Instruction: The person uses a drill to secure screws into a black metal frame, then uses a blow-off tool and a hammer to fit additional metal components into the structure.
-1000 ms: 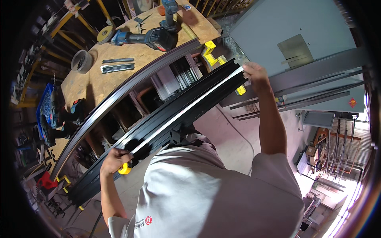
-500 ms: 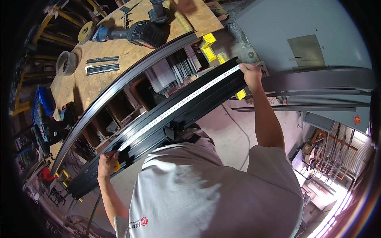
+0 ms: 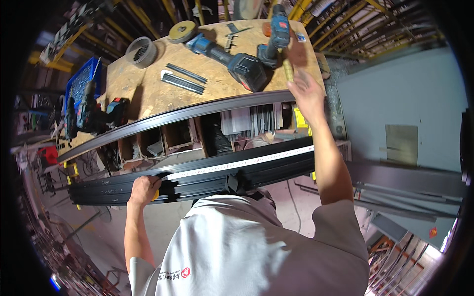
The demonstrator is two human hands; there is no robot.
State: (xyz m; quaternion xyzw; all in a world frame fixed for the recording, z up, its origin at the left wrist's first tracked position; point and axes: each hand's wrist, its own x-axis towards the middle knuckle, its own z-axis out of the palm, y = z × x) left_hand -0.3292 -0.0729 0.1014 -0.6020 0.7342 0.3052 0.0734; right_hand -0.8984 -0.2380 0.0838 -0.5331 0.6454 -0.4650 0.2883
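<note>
- Metal profiles (image 3: 222,172), long, dark and stacked in a bundle, lie with their long axis running from the person's left to the right, the right end tilted slightly away from the body.
- Along the top of the bundle runs a white tape measure blade (image 3: 247,163), parallel to that axis, stretching rightward from the left hand.
- The left hand (image 3: 144,190) is closed over the near edge of the bundle, fingers curled on top; a bit of yellow, likely the tape's case, shows just under the palm.
- The right hand (image 3: 307,93) is off the bundle, raised beyond it with fingers spread loosely; it hovers at the front edge of the wooden workbench (image 3: 148,93), and whether it touches the edge cannot be told. It holds nothing.
- A dark curved rail (image 3: 173,116) follows the bench's front edge, just beyond the bundle and roughly parallel to it.
- Just past the right hand lie a blue cordless drill (image 3: 276,29) and a blue angle grinder (image 3: 222,52); further left on the bench top sit short metal strips (image 3: 182,79).
- Left of the left hand the bundle runs on well past the grip, with open floor beneath it; right of the right arm a grey panel (image 3: 395,98) stands close.
</note>
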